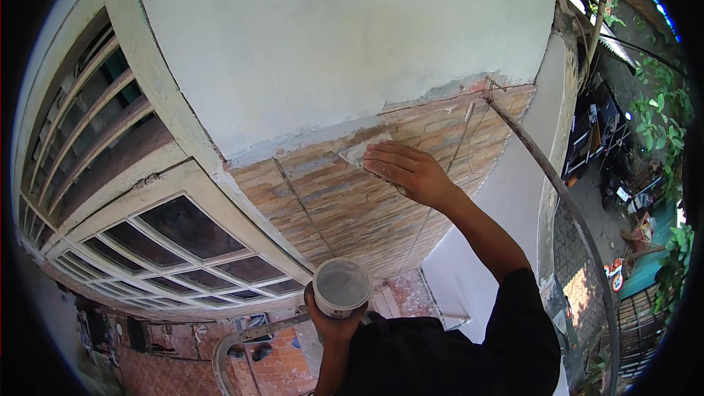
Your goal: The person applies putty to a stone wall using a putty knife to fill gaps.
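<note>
My left hand point(331, 317) grips a small white plastic bucket point(342, 286) with pale grey content, low in the middle of the view. My right hand point(403, 172) reaches up to the stone-patterned tiled wall point(455, 154), its fingers pressed over a pale flat tool point(353, 155) that lies against the tiles, just under their upper edge; much of the tool is hidden by the hand. Above runs white plaster point(337, 37) with a rough grey band and exposed reddish patches along its lower edge.
A white-framed window point(183, 227) with slatted vents point(95, 125) fills the left. A curved pipe point(557, 183) runs down the right beside a white wall point(455, 271). Beyond are plants point(653, 117), a small bicycle point(616, 271) and clutter. A reddish tiled floor point(169, 359) lies far below.
</note>
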Action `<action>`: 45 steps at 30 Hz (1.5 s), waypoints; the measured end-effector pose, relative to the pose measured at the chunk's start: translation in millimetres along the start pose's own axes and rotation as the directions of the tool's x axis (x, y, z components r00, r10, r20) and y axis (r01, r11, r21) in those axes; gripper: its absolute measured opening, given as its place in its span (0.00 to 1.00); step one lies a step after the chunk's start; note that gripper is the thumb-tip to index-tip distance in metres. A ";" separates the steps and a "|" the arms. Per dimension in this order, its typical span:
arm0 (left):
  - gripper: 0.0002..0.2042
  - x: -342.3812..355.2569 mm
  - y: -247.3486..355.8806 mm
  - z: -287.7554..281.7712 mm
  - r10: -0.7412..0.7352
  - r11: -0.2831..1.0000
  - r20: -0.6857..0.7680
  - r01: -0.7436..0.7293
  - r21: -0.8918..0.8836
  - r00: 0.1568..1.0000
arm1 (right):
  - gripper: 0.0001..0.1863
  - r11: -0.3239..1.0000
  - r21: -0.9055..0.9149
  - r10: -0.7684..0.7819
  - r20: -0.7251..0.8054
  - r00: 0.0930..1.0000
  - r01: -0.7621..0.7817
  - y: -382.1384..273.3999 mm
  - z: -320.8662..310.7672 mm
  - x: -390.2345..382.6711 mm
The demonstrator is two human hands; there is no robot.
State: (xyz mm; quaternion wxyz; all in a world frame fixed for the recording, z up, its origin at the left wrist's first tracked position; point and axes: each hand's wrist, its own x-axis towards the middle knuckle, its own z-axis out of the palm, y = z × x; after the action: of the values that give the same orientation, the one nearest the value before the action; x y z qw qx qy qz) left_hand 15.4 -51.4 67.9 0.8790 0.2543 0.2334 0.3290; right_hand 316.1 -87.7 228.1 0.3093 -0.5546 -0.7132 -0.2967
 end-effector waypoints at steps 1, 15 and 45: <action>0.30 0.7 -2.3 -4.4 0.035 0.996 -0.016 -0.034 0.088 0.999 | 0.22 1.000 -0.005 0.002 0.001 1.000 -0.002 2.2 -1.3 5.4; 0.32 16.0 -16.5 -61.3 -0.128 0.955 -0.005 0.122 -0.271 0.992 | 0.20 0.998 0.025 -0.047 -0.077 0.996 0.049 -24.1 16.0 20.3; 0.33 -29.2 7.9 -88.6 -0.011 0.958 -0.179 -0.040 -0.283 0.984 | 0.17 0.971 -0.198 -0.157 -0.113 0.981 0.132 -54.7 98.0 66.0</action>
State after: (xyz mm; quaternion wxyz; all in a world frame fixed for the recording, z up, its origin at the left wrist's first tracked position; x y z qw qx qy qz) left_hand -59.1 -40.6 12.3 0.8795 0.0960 0.2596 0.3872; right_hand 239.0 16.1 212.6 0.2778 -0.5078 -0.6989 -0.4200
